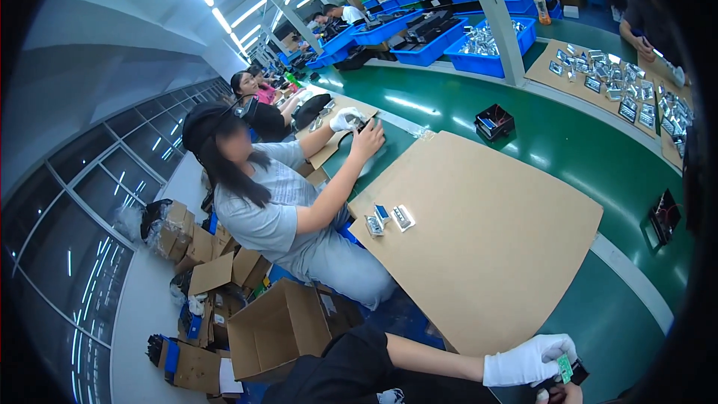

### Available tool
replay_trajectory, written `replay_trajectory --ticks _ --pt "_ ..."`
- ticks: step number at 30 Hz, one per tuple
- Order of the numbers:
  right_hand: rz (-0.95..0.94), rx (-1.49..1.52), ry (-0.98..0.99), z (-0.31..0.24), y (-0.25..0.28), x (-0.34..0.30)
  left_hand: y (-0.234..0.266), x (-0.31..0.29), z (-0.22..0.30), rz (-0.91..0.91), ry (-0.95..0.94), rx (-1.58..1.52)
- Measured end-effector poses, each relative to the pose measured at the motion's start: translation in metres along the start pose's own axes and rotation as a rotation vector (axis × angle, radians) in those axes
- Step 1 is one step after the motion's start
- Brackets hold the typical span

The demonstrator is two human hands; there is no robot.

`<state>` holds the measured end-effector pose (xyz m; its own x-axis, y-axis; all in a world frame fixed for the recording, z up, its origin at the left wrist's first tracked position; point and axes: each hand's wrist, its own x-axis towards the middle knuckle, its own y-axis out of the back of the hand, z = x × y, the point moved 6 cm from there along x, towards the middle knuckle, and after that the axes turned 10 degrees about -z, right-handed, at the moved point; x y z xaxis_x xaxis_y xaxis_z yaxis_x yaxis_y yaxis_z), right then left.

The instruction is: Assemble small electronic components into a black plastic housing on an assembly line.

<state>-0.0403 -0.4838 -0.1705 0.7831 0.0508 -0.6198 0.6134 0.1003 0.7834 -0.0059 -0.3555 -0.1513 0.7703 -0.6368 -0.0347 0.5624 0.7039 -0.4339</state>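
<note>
At the lower right, my left hand (527, 363) wears a white glove and is closed, its fingers bent round a small green circuit board (565, 368). Just beneath the board, a black part (579, 372) shows between my two hands. My right hand (570, 395) comes in at the bottom edge, with bare fingertips closed against the black part and the board. Most of that hand is cut off by the frame. On the cardboard sheet (486, 232) ahead, several small metal-framed modules (402, 218) lie near its left edge.
A co-worker (262, 187) sits at the left, handling a dark item. Black units with wires (494, 123) stand on the green bench (434, 108). Many metal parts (598, 75) cover a board at far right. Blue bins (490, 63) line the back; open cartons (280, 329) stand below left.
</note>
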Motion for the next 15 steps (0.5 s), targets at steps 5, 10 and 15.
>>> replay_trajectory --ticks 5,10,15 --pt "-0.047 -0.345 -0.368 -0.041 0.002 0.012 -0.008 0.000 -0.018 -0.016 -0.075 0.054" --pt "-0.114 -0.675 -0.716 -0.076 0.007 0.009 -0.016 0.002 0.017 -0.061 -0.075 0.097" --pt "0.247 0.341 -0.294 -0.014 0.044 -0.061 -0.015 -0.005 0.029 -0.168 0.107 -0.015"
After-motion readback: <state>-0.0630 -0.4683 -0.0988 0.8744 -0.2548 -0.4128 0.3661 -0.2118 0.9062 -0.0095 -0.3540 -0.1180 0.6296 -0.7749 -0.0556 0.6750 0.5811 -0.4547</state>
